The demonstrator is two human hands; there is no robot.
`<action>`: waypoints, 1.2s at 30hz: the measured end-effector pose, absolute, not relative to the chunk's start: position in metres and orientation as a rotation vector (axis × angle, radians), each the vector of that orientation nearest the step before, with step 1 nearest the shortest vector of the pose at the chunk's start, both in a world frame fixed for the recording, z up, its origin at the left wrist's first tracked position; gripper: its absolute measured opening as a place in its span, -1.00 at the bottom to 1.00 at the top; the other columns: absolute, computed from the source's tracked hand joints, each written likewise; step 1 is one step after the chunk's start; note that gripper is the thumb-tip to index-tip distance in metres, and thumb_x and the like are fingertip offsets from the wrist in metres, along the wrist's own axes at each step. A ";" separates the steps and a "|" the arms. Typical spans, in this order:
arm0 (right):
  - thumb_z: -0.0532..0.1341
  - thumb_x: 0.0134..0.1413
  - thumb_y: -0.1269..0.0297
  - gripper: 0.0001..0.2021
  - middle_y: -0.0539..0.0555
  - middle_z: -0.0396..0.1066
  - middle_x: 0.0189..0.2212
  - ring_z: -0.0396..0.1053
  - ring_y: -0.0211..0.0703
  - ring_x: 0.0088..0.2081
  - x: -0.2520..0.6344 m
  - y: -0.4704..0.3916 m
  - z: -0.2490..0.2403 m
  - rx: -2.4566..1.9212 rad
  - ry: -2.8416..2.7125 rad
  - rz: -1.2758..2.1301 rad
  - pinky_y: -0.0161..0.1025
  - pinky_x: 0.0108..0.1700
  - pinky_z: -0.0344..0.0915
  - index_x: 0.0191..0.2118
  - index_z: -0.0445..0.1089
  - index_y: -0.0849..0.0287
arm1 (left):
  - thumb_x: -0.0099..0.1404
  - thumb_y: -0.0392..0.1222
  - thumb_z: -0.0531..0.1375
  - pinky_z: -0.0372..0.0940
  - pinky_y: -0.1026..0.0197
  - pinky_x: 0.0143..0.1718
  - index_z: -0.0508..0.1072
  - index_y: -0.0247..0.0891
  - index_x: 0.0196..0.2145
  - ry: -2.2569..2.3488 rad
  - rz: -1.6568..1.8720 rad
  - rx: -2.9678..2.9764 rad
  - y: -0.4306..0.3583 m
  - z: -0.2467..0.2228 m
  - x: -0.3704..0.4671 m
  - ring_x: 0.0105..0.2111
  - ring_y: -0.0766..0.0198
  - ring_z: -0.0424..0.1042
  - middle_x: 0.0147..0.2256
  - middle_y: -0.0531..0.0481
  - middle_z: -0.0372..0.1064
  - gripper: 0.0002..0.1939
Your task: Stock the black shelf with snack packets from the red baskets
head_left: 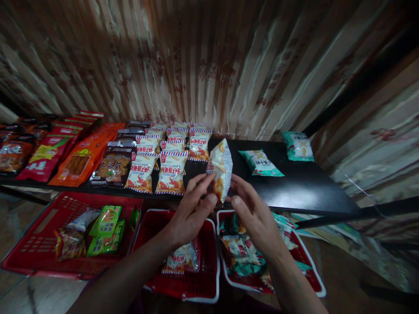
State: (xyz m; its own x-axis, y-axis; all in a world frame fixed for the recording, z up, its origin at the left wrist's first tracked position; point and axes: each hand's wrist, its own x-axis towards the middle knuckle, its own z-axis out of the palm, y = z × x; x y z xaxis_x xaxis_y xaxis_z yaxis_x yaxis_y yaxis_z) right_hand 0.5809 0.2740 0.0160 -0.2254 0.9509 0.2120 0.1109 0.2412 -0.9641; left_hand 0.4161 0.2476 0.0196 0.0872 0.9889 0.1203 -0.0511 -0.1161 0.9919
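Observation:
A white and orange snack bag point(220, 169) stands tilted above the front of the black shelf point(301, 187), between my two hands. My left hand point(193, 207) grips it from the lower left, with fingertips on its printed face. At its right edge, the curled fingers of my right hand point(253, 213) touch the bag, partly hidden behind it; the thumb stays apart. Matching snack bags point(170, 173) stand in rows to the left. On the right, a green and white snack bag point(262, 164) lies on the shelf and another green bag point(298, 146) leans farther back.
Brown potato chip bags point(114, 163), orange packets point(83, 157) and red packets point(49, 152) line the shelf's left. Below are a left red basket point(32, 248) with green packets, a middle basket point(209, 279) and a right basket point(310, 266) holding snack bags. Corrugated sheeting point(183, 65) rises behind.

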 end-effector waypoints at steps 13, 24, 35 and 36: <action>0.34 -0.12 0.25 -0.72 0.05 0.49 -0.13 0.41 0.00 -0.06 0.574 0.284 0.014 -0.962 -0.794 1.490 -0.01 -0.02 0.37 -0.19 0.46 0.08 | 0.30 -0.08 0.07 0.37 0.22 -0.25 0.39 -0.14 -0.02 1.269 1.385 1.419 0.257 0.005 0.416 -0.15 0.26 0.38 0.18 -0.12 0.11 -0.68; 0.40 -0.22 0.27 -0.73 0.09 0.51 -0.21 0.44 -0.07 -0.15 0.573 0.288 0.015 -1.024 -0.670 1.619 -0.14 -0.10 0.43 -0.29 0.49 0.17 | 0.19 -0.15 0.15 0.29 0.32 -0.51 0.29 -0.35 -0.04 1.134 1.279 0.957 0.269 0.000 0.426 -0.52 0.38 0.38 -0.43 0.00 0.42 -0.61; 0.42 -0.23 0.19 -0.54 0.04 0.49 -0.15 0.45 -0.10 -0.17 0.573 0.290 0.007 -1.030 -0.884 1.488 -0.15 -0.13 0.41 -0.10 0.42 0.05 | 0.10 -0.25 0.18 0.27 0.31 -0.54 0.21 -0.31 -0.03 1.107 1.342 0.871 0.270 -0.001 0.430 -0.64 0.39 0.37 -0.58 0.18 0.37 -0.54; 0.42 -0.24 0.18 -0.53 0.05 0.50 -0.16 0.45 -0.10 -0.18 0.573 0.291 0.006 -1.040 -0.888 1.483 -0.16 -0.13 0.41 -0.10 0.42 0.06 | 0.09 -0.26 0.18 0.26 0.32 -0.55 0.20 -0.30 -0.04 1.101 1.352 0.863 0.270 -0.001 0.431 -0.64 0.39 0.37 -0.59 0.19 0.35 -0.55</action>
State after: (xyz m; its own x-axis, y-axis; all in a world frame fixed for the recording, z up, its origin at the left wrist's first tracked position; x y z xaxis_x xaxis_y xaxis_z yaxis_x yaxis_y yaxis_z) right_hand 0.5733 0.2912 0.0055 -0.0514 0.9880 -0.1458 -0.3381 -0.1546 -0.9283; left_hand 0.4315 0.2699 -0.0013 -0.0973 0.9896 -0.1056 -0.3041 0.0715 0.9500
